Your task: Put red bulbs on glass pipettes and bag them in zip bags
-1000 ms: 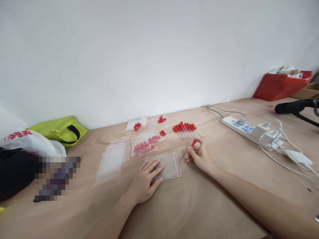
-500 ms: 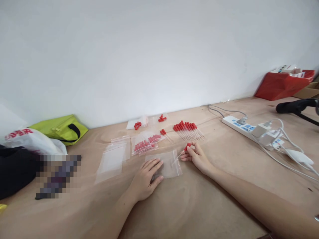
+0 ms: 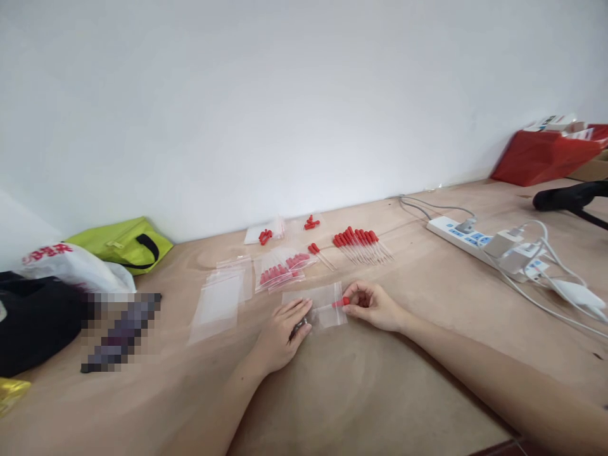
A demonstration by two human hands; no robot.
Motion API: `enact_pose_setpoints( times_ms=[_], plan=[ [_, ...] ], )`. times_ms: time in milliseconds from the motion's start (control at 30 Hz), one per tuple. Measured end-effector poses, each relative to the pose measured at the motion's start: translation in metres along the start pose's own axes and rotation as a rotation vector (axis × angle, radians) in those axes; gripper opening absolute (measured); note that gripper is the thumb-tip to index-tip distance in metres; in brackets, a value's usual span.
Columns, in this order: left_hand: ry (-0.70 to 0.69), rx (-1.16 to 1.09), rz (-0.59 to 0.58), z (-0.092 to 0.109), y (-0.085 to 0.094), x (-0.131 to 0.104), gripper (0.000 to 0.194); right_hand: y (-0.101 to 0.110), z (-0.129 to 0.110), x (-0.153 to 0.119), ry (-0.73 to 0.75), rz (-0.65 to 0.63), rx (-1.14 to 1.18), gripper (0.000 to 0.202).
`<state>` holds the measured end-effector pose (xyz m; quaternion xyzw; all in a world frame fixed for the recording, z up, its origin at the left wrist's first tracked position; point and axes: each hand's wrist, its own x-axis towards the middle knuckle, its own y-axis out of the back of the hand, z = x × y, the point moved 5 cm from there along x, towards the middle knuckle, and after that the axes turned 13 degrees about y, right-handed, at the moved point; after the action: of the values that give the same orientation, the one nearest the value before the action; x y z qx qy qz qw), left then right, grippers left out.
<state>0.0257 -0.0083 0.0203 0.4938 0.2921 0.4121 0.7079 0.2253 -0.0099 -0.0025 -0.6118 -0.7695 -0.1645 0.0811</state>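
Dropper (image 3: 336, 304) lies mostly inside the clear bag (image 3: 324, 295), our right hand (image 3: 373, 307) pinching its red bulb (image 3: 346, 301), our left hand (image 3: 284, 329) spread on the bag; beyond it, filled bags (image 3: 278, 273) are done, loose droppers (image 3: 356, 239) remain.

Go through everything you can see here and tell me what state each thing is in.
Left hand: palm-down on the zip bag
Right hand: pinching the dropper
Dropper: partly inside the zip bag
Zip bag: flat, open at its seal end
Filled bags: overlapping
Flat bags: overlapping
Loose droppers: lying side by side
Power strip: chargers plugged in
Green bag: slumped
White bag: crumpled
Red bag: open, contents showing
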Motion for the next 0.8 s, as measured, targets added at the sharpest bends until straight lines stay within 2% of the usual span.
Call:
enact_pose_setpoints(
  times_ms=[100,200,400,567,733,800],
  plan=[
    [-0.008,-0.005,-0.006,0.001,-0.001,0.000,0.042,-0.001,-0.013,0.000,0.164,-0.018,-0.039,0.020],
    [-0.021,-0.006,-0.014,0.001,-0.002,0.000,0.042,-0.006,-0.020,0.000,0.222,-0.080,0.037,0.019],
    [-0.043,-0.004,0.006,0.000,-0.002,0.000,0.043,-0.010,-0.009,0.000,0.116,-0.044,0.168,0.029],
    [-0.054,0.004,0.008,0.001,-0.002,-0.001,0.042,-0.014,-0.006,0.001,0.029,-0.091,0.258,0.031],
    [-0.078,-0.048,0.024,0.003,0.002,-0.001,0.043,0.003,0.005,0.008,-0.051,-0.067,0.221,0.032],
    [-0.088,-0.079,0.035,0.004,0.003,-0.001,0.041,0.011,0.009,0.010,-0.046,-0.104,0.159,0.030]
  ],
)
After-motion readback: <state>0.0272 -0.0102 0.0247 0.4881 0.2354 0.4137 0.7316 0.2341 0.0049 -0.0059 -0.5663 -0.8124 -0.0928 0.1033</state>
